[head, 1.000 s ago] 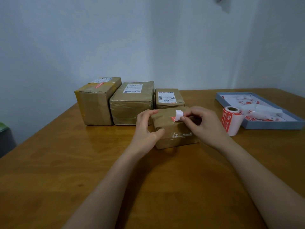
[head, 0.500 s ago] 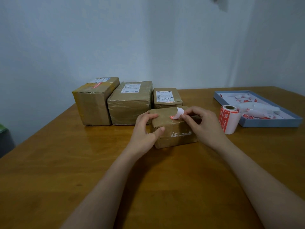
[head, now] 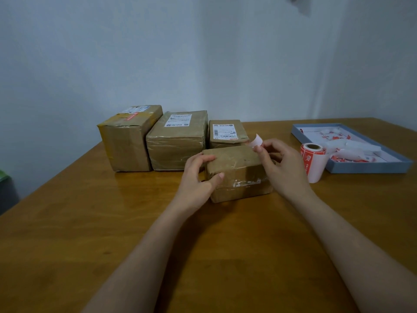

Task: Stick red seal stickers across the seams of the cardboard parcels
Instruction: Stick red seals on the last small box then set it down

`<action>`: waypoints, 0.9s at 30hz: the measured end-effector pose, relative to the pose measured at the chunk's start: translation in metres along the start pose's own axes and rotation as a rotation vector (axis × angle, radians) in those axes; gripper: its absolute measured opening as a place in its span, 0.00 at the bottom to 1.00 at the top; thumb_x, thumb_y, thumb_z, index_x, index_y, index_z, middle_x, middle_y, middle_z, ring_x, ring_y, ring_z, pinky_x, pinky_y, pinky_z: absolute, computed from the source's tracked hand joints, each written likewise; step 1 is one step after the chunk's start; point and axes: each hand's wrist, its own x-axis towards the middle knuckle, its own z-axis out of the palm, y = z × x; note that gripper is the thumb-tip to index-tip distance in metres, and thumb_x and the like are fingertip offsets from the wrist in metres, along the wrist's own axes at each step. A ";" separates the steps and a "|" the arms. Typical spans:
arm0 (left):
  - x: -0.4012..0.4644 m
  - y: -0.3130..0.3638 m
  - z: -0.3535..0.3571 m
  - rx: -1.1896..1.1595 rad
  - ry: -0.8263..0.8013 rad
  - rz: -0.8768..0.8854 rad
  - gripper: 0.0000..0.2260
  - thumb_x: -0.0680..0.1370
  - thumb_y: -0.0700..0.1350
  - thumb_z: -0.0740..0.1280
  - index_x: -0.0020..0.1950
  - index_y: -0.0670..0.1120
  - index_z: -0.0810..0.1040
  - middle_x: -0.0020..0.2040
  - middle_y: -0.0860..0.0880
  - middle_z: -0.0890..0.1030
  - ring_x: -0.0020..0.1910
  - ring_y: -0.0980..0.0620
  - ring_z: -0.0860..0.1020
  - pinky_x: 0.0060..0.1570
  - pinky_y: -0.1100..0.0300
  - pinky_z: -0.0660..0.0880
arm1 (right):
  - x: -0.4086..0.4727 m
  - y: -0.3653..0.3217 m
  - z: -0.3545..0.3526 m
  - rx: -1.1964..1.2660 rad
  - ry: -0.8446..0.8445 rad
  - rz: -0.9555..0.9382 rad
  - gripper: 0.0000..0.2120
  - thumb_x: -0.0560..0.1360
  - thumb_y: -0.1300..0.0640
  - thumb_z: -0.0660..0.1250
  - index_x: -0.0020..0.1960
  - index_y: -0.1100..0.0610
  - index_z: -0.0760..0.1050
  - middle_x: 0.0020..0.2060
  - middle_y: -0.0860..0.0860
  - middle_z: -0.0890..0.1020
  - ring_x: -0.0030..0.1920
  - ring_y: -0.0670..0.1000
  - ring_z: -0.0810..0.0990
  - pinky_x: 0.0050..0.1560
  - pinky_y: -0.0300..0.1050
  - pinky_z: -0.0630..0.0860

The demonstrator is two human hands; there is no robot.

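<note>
A small brown cardboard parcel (head: 237, 170) lies on the wooden table in front of me. My left hand (head: 198, 179) grips its left end, thumb on the front face and fingers on top. My right hand (head: 279, 163) pinches a curled seal sticker (head: 256, 141), pale side showing, just above the parcel's top right back corner. Behind stand three more parcels: a tall one (head: 128, 138) with a red seal on top, a middle one (head: 178, 141) and a small one (head: 226, 133), the last two bearing white labels. A roll of red seal stickers (head: 312, 161) stands to the right.
A shallow blue-grey tray (head: 361, 169) holding peeled backing scraps sits at the far right of the table (head: 90, 222). A white wall rises behind the parcels. A dark object with a green top (head: 4, 188) is at the left edge.
My right hand has lifted the sticker off the parcel's top and carried it up and right to the back corner. My left hand keeps its grip on the parcel.
</note>
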 end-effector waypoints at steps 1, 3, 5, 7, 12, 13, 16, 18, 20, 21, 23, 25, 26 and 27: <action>-0.001 0.001 0.000 -0.005 0.004 -0.007 0.20 0.76 0.45 0.70 0.67 0.55 0.70 0.70 0.55 0.62 0.66 0.54 0.65 0.50 0.68 0.71 | 0.000 0.001 0.000 -0.011 0.032 0.022 0.07 0.79 0.52 0.62 0.52 0.53 0.77 0.45 0.42 0.79 0.48 0.40 0.77 0.46 0.30 0.73; -0.001 0.002 0.001 -0.022 0.014 -0.040 0.23 0.77 0.46 0.69 0.70 0.54 0.67 0.69 0.55 0.63 0.64 0.55 0.65 0.43 0.70 0.70 | 0.000 0.002 0.000 -0.019 0.095 0.094 0.11 0.79 0.49 0.61 0.57 0.53 0.76 0.49 0.43 0.78 0.49 0.39 0.76 0.46 0.31 0.73; 0.000 0.002 0.002 -0.048 0.028 -0.068 0.26 0.77 0.48 0.69 0.72 0.54 0.63 0.71 0.54 0.63 0.64 0.54 0.66 0.42 0.69 0.70 | 0.000 0.001 0.000 -0.006 0.122 0.198 0.17 0.79 0.44 0.59 0.61 0.54 0.73 0.51 0.43 0.76 0.48 0.37 0.74 0.43 0.30 0.70; 0.000 0.002 0.002 -0.066 0.049 -0.084 0.28 0.77 0.50 0.68 0.74 0.53 0.60 0.71 0.52 0.65 0.64 0.52 0.68 0.43 0.68 0.72 | -0.001 0.002 -0.001 0.006 0.100 0.295 0.22 0.79 0.41 0.54 0.63 0.55 0.70 0.52 0.44 0.75 0.48 0.38 0.73 0.40 0.29 0.67; -0.004 0.009 0.002 -0.040 0.173 -0.067 0.24 0.78 0.52 0.66 0.71 0.51 0.62 0.61 0.56 0.68 0.57 0.55 0.71 0.41 0.66 0.73 | -0.002 0.003 -0.001 0.076 0.071 0.302 0.28 0.77 0.35 0.49 0.63 0.54 0.70 0.55 0.48 0.79 0.55 0.46 0.77 0.49 0.39 0.74; -0.004 0.011 0.001 -0.041 0.223 -0.066 0.22 0.78 0.53 0.66 0.68 0.51 0.64 0.60 0.55 0.70 0.56 0.54 0.72 0.42 0.66 0.73 | -0.002 0.001 -0.001 0.101 0.072 0.290 0.27 0.77 0.34 0.48 0.62 0.53 0.70 0.54 0.48 0.80 0.55 0.47 0.78 0.52 0.43 0.76; -0.001 0.018 -0.003 -0.060 0.415 -0.088 0.19 0.76 0.58 0.67 0.60 0.49 0.69 0.52 0.56 0.74 0.52 0.56 0.75 0.44 0.62 0.74 | -0.001 -0.008 -0.003 0.130 0.094 0.255 0.23 0.75 0.34 0.48 0.58 0.47 0.70 0.48 0.43 0.80 0.51 0.42 0.78 0.52 0.45 0.76; 0.001 0.021 -0.006 -0.020 0.501 -0.106 0.19 0.75 0.62 0.65 0.56 0.48 0.71 0.48 0.56 0.75 0.50 0.55 0.75 0.49 0.55 0.75 | 0.000 -0.014 -0.004 0.131 0.129 0.227 0.24 0.75 0.34 0.48 0.56 0.48 0.72 0.46 0.41 0.79 0.49 0.40 0.78 0.50 0.44 0.75; 0.002 0.021 -0.008 0.017 0.496 -0.114 0.18 0.77 0.62 0.63 0.53 0.48 0.73 0.47 0.55 0.75 0.49 0.53 0.76 0.51 0.52 0.76 | 0.001 -0.018 -0.004 0.096 0.155 0.208 0.26 0.76 0.35 0.47 0.56 0.51 0.74 0.43 0.42 0.79 0.47 0.40 0.77 0.47 0.41 0.74; 0.003 0.021 -0.009 0.019 0.469 -0.119 0.16 0.77 0.61 0.62 0.52 0.48 0.74 0.47 0.55 0.76 0.49 0.53 0.76 0.51 0.51 0.76 | 0.001 -0.019 -0.003 0.075 0.157 0.210 0.26 0.77 0.36 0.47 0.56 0.52 0.74 0.43 0.42 0.79 0.46 0.40 0.77 0.46 0.40 0.73; 0.002 0.021 -0.008 0.018 0.408 -0.129 0.14 0.78 0.58 0.62 0.53 0.48 0.74 0.47 0.54 0.76 0.48 0.55 0.75 0.47 0.54 0.76 | 0.002 -0.017 -0.003 0.044 0.140 0.237 0.25 0.78 0.37 0.47 0.55 0.53 0.74 0.43 0.45 0.80 0.45 0.41 0.77 0.44 0.40 0.72; 0.001 0.021 -0.007 0.027 0.373 -0.130 0.13 0.78 0.56 0.63 0.54 0.48 0.74 0.48 0.54 0.75 0.47 0.57 0.74 0.43 0.58 0.73 | 0.003 -0.014 -0.003 0.012 0.117 0.272 0.25 0.79 0.38 0.46 0.55 0.54 0.74 0.43 0.48 0.80 0.44 0.43 0.76 0.42 0.40 0.71; 0.001 0.021 -0.007 0.024 0.362 -0.132 0.13 0.78 0.56 0.63 0.55 0.48 0.73 0.48 0.54 0.75 0.47 0.57 0.74 0.41 0.59 0.72 | 0.004 -0.012 -0.003 0.002 0.108 0.289 0.25 0.80 0.38 0.46 0.55 0.54 0.74 0.43 0.48 0.79 0.43 0.41 0.75 0.41 0.38 0.70; 0.001 0.020 -0.007 0.018 0.352 -0.138 0.12 0.78 0.55 0.63 0.55 0.48 0.73 0.48 0.55 0.75 0.48 0.57 0.75 0.41 0.60 0.72 | 0.004 -0.010 -0.003 0.001 0.101 0.303 0.24 0.80 0.39 0.46 0.54 0.54 0.74 0.42 0.48 0.79 0.43 0.40 0.75 0.41 0.37 0.69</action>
